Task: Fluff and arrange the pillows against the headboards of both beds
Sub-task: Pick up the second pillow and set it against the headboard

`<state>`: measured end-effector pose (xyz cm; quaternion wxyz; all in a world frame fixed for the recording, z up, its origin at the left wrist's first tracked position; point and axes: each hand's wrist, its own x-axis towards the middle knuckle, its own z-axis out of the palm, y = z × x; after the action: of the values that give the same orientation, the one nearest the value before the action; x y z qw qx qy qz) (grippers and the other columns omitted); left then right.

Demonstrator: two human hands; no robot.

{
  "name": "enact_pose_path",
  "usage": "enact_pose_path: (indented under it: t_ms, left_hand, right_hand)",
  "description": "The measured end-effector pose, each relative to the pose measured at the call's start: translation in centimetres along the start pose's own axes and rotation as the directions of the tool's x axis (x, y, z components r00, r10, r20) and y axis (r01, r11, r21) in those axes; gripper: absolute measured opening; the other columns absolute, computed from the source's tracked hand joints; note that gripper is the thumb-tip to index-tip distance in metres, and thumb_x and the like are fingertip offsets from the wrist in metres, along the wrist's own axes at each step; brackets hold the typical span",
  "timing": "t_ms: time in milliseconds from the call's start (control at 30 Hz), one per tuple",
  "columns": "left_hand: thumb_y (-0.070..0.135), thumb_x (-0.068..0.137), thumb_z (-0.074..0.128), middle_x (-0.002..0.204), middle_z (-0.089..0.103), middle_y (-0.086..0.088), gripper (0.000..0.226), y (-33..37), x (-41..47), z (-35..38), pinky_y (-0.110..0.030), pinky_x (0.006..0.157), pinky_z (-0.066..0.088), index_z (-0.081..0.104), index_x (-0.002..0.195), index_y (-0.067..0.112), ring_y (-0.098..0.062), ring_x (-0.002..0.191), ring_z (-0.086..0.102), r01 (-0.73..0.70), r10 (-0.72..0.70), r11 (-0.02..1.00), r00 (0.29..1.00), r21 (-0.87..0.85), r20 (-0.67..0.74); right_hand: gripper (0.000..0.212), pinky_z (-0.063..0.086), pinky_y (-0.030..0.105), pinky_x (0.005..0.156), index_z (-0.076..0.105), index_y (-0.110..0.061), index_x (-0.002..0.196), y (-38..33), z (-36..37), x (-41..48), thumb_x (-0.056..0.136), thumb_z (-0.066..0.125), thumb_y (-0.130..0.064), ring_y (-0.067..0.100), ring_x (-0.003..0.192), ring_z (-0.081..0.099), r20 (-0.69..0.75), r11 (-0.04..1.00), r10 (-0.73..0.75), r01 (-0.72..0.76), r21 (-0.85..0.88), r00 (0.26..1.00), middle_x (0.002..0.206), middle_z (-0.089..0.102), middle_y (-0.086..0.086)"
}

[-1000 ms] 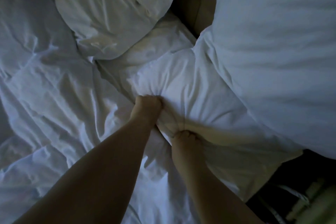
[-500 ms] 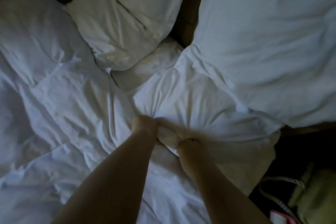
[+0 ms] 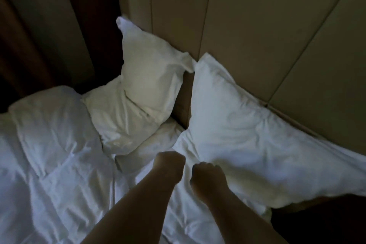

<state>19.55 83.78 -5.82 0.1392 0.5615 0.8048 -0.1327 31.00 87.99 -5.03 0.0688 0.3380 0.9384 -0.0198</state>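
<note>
While both hands, left & right, are fisted, big pillow sits just right, touching right hand.

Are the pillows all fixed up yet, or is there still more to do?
Partly. One pillow stands against the headboard, with another slumped below it. The big pillow leans there too, and both hands, left and right, are closed at its near edge. The duvet is rumpled; a second bed isn't visible.
</note>
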Motion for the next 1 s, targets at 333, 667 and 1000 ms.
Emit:
enact_pose_path:
  t_ms: [333, 667, 1000]
  left_hand:
    - [0.010, 0.092, 0.053, 0.117, 0.058, -0.010, 0.062, 6.1, 8.8, -16.3, -0.037, 0.082, 0.050, 0.023, 0.145, 0.023, -0.028, 0.106, 0.060, -0.076, 0.021, 0.987, 0.938, -0.145, -0.346]
    - [0.020, 0.094, 0.054, 0.115, 0.063, -0.006, 0.029, 8.2, 14.1, -16.6, -0.036, 0.088, 0.049, 0.049, 0.122, 0.017, -0.023, 0.105, 0.062, 0.068, -0.100, 0.991, 0.949, -0.115, -0.299]
    - [0.015, 0.094, 0.045, 0.108, 0.059, -0.005, 0.033, 5.0, 11.4, -14.9, -0.035, 0.079, 0.049, 0.038, 0.126, 0.017, -0.024, 0.098, 0.061, 0.109, -0.207, 0.967, 0.864, -0.231, -0.459]
  right_hand:
    - [0.010, 0.046, 0.028, 0.046, 0.061, -0.008, 0.077, 11.7, -9.6, 7.6, 0.069, 0.069, -0.009, 0.022, 0.051, 0.057, -0.396, 0.959, 0.283, -0.269, 0.092, 0.874, 0.067, 0.060, 0.009]
    - [0.034, 0.056, 0.029, 0.072, 0.067, -0.006, 0.097, 13.4, -8.4, 10.1, 0.075, 0.079, -0.029, 0.020, 0.080, 0.069, -0.204, 0.963, 0.265, -0.248, 0.108, 0.942, 0.092, 0.069, 0.011]
    - [0.021, 0.048, 0.037, 0.086, 0.060, -0.010, 0.111, 12.3, -12.2, 10.5, 0.092, 0.052, -0.007, 0.026, 0.104, 0.059, -0.252, 0.996, 0.058, -0.038, 0.082, 0.966, 0.117, 0.056, 0.011]
